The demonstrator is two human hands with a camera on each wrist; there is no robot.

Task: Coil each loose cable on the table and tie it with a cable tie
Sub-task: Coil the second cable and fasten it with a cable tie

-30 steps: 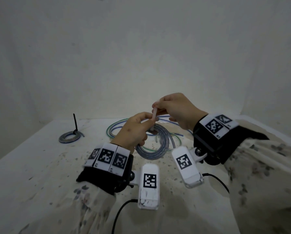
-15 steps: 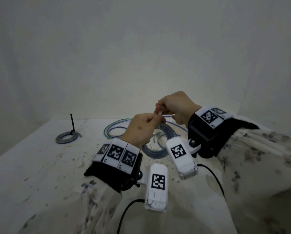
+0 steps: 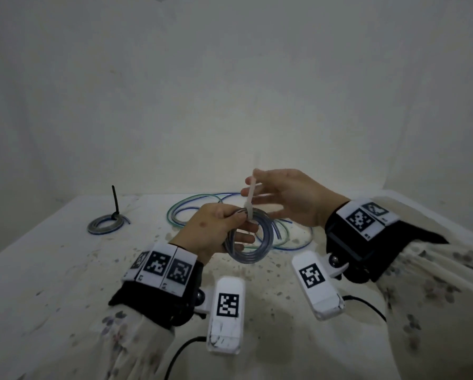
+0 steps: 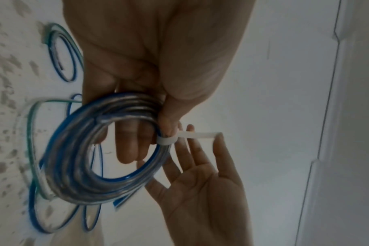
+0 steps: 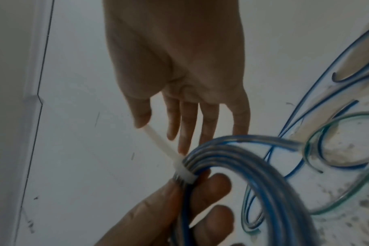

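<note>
My left hand [image 3: 216, 229] grips a coil of blue-and-clear cable [image 3: 253, 249] above the table, thumb pressing the strands by the tie. A white cable tie [image 3: 250, 200] is cinched round the coil, its tail pointing up. My right hand [image 3: 284, 198] is just right of the tail with fingers straight and spread, thumb tip touching the tail's end. The left wrist view shows the coil [image 4: 91, 166], the tie [image 4: 192, 135] and the right palm [image 4: 200, 183]. The right wrist view shows the tail [image 5: 158, 143] running from the thumb to the coil [image 5: 253, 166].
A tied grey coil [image 3: 106, 228] with an upright black tie [image 3: 116, 200] lies at the table's far left. Loose green and blue cables [image 3: 194, 205] sprawl behind and under my hands. The stained white table [image 3: 51, 283] meets the wall close behind.
My right hand was pinching the tie's tail; its fingers have now straightened and spread. The tie sits tight on the coil, which my left hand holds a little higher.
</note>
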